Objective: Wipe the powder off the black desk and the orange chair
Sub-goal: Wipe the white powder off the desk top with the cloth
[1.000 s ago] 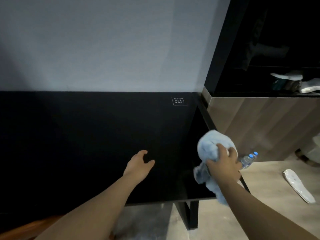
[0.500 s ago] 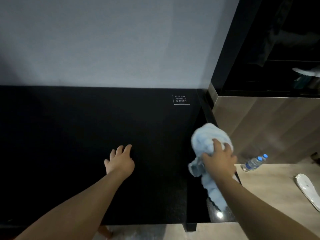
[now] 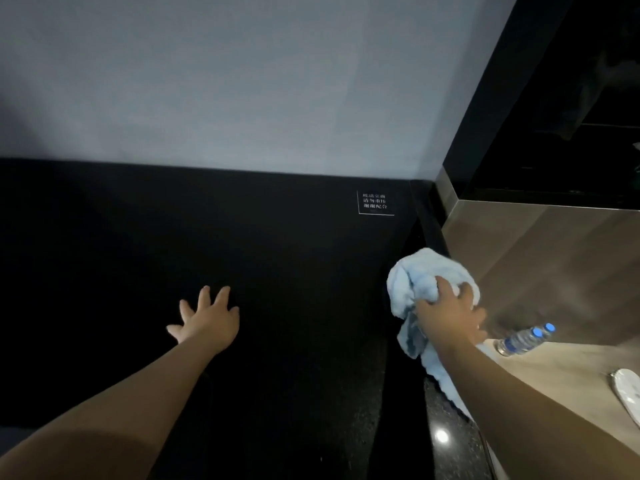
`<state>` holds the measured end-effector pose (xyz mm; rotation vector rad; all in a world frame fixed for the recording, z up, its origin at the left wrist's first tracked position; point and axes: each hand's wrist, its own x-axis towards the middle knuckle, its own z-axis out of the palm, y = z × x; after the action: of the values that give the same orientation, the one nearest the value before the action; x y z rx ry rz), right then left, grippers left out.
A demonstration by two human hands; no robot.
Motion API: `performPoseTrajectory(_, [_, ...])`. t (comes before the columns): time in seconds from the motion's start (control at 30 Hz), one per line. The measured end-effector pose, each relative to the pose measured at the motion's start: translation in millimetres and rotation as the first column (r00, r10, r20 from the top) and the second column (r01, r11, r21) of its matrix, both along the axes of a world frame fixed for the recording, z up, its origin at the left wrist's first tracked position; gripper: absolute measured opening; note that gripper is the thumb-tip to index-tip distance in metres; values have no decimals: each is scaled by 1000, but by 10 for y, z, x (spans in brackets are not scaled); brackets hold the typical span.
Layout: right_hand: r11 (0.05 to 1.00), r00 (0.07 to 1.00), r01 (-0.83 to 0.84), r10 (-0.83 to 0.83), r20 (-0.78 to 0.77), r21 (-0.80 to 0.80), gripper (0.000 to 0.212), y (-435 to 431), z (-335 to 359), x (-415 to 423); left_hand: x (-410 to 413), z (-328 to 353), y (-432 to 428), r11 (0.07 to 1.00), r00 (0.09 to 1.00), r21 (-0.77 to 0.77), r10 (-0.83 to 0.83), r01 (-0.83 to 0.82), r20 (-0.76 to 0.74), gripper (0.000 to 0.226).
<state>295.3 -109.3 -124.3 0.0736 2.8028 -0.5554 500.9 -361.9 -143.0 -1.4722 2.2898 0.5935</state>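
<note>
Across the glossy black glass tabletop [image 3: 277, 271] we should brace with the flat, spread-fingered left hand [image 3: 207, 320] while the right hand [image 3: 450, 317], fingers clenched round the bunched pale-blue towel [image 3: 412, 282], presses in overlapping strokes.

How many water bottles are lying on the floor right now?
2. Both water bottles lie side by side on the floor right of the black desk, just beyond the right hand. Others could be out of view.

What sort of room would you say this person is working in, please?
Probably a hotel room or a similar guest room. A black desk with a small printed notice stands against a plain wall, beside a dark built-in cabinet. A water bottle and what looks like a slipper lie on the wood-look floor.
</note>
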Motion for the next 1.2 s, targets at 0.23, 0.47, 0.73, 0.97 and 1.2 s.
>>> performPoseTrajectory(0.23, [779,773,-625,627,-96,59,49,-779,-137,603,-363,76,-112,996,996,81,39,-45,76,55])
performPoseTrajectory(0.47, [987,982,-140,148,-115,74,60,-505,-93,-352,-274,-10,-385,996,995,-31,-81,80,-62,46])
performPoseTrajectory(0.73, [866,876,-416,463,-131,278,63,-1413,-305,-37,-250,47,-416,982,981,36,-186,185,50,52])
performPoseTrajectory(0.97, [608,657,-749,732,-180,-262,48,-1415,-70,262,-231,69,-373,977,974,38,-211,209,76,56])
performPoseTrajectory(1.2, [814,814,-573,579,-51,95,53,-1816,-147,-555,-128,-64,-354,959,956,-53,-273,279,105,58])
